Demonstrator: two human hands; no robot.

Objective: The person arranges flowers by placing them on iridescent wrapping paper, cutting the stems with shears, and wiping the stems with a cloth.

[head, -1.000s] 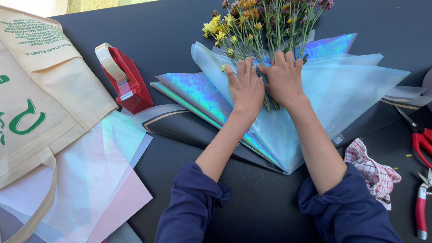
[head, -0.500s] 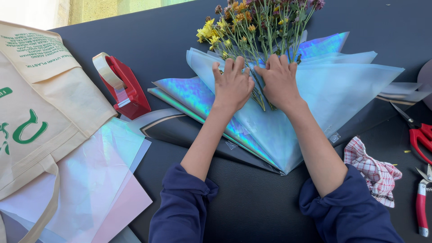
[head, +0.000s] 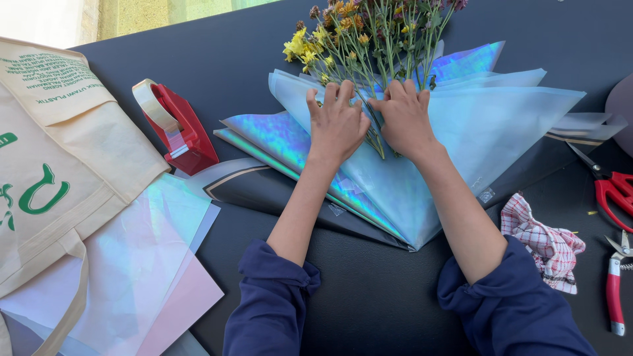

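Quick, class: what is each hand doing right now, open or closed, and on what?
Left hand: open, palm flat on the pale blue wrapping sheet beside the flower stems.
Right hand: fingers curled, pressing sheet and stems; a closed grip cannot be told.

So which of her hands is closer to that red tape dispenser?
Left. The left hand presses the wrapping paper nearer the tape dispenser; the right hand lies beyond it.

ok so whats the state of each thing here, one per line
left hand: flat, pressing on the wrapping paper
right hand: flat, pressing beside the stems
flowers: lying on the wrap, stems between the hands
iridescent wrapping paper: layered, fanned out, folded to a point
tape dispenser: upright, tape end hanging loose
tote bag: lying flat
checked cloth: crumpled
red scissors: lying partly open
red pliers: lying on the table
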